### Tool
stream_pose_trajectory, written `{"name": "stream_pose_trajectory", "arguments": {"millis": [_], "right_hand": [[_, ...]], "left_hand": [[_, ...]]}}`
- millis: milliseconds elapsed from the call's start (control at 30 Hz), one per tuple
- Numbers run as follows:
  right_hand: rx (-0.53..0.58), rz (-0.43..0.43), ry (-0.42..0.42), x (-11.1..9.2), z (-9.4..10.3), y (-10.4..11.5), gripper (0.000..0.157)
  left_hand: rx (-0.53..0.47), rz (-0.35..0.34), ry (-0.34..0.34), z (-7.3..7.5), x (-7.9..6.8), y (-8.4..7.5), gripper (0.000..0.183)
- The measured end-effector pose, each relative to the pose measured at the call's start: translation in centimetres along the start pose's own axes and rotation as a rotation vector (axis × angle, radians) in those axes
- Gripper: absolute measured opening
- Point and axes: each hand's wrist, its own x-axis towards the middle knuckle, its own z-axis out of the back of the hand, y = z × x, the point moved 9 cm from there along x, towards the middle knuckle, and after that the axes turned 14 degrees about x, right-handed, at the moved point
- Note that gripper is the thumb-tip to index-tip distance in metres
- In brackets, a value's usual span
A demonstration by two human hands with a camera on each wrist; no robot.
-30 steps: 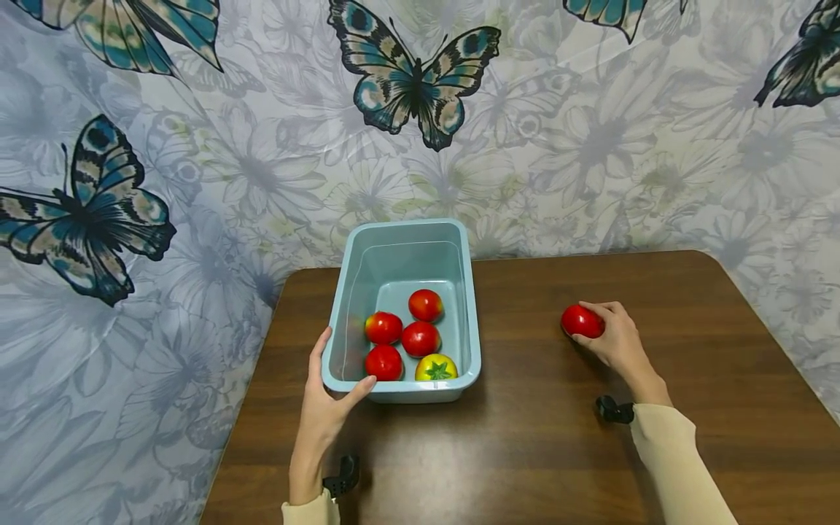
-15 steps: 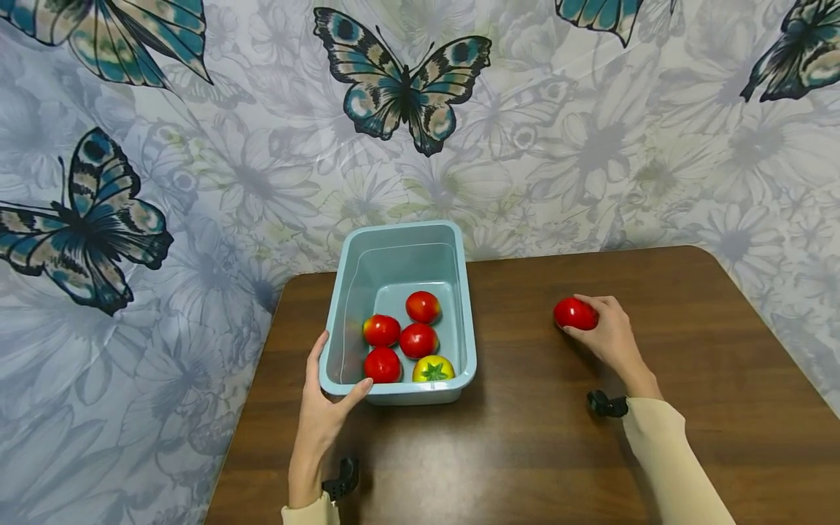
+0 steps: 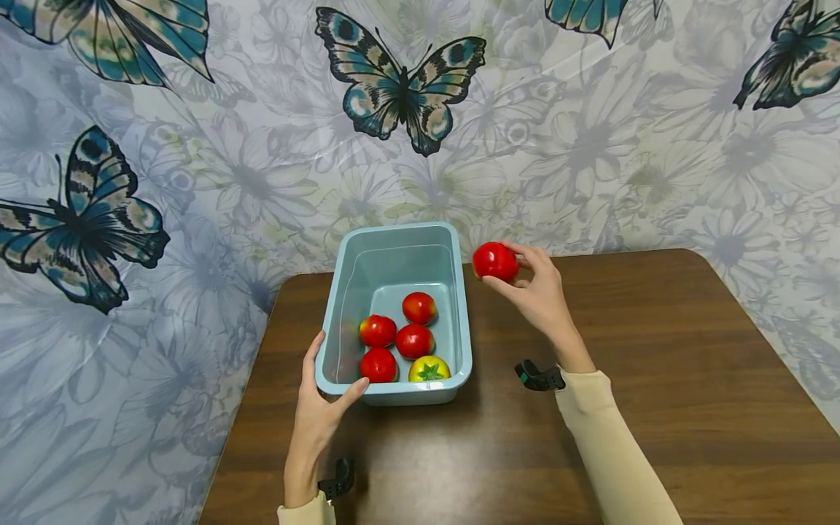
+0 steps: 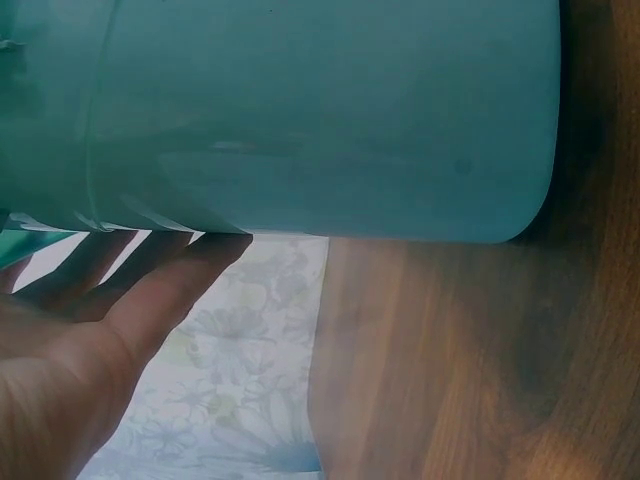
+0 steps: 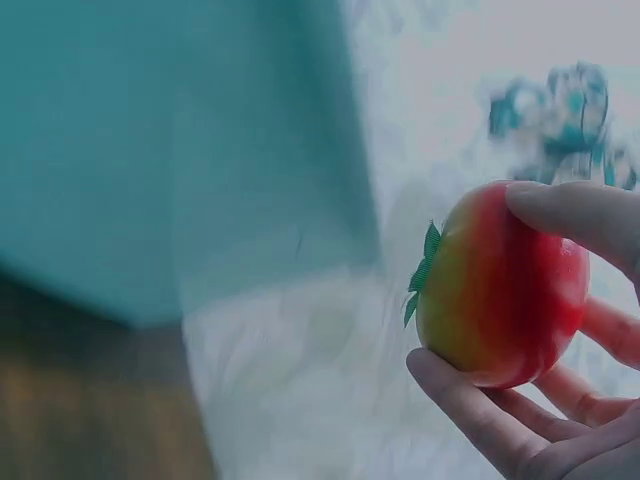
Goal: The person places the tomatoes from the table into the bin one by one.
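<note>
My right hand (image 3: 541, 295) holds a red tomato (image 3: 495, 261) between thumb and fingers, raised just right of a light-blue plastic bin (image 3: 464, 313). In the right wrist view, this tomato (image 5: 505, 290) shows a yellowish end with a green leafy calyx. My left hand (image 3: 315, 419) rests at the bin's near left corner, thumb on the near rim and fingers spread along the left side. Straight fingers touch the outer wall in the left wrist view. Inside the bin lie several red tomatoes (image 3: 415, 341) and one yellow tomato (image 3: 429, 368) with its green calyx facing up.
The bin stands on a brown wooden table (image 3: 485, 452), near its back left. Behind and left of the table hangs a pale floral cloth (image 3: 262, 146) with large butterflies. A black wrist strap (image 3: 539, 375) is on the right wrist and another (image 3: 337, 477) on the left.
My right hand has lifted the red tomato off the right side of the table and carried it left, up beside the bin. My left hand has stayed at the bin's corner.
</note>
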Motion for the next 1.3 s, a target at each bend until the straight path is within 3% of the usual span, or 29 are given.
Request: {"name": "stream_pose_trajectory", "arguments": {"millis": [267, 500, 1300], "right_hand": [[0.124, 0.012, 0.109, 2.9, -6.5, 3.3, 0.062], [0.119, 0.016, 0.159, 4.0, -9.8, 4.2, 0.062], [0.072, 0.016, 0.199, 4.8, -11.8, 3.9, 0.063]], "left_hand": [[-0.012, -0.004, 0.007, 0.1, 0.2, 0.1, 0.097], [-0.111, -0.007, 0.039, -0.5, 0.2, 0.3, 0.099], [-0.067, -0.032, 0.014, -0.2, 0.3, 0.2, 0.097]]}}
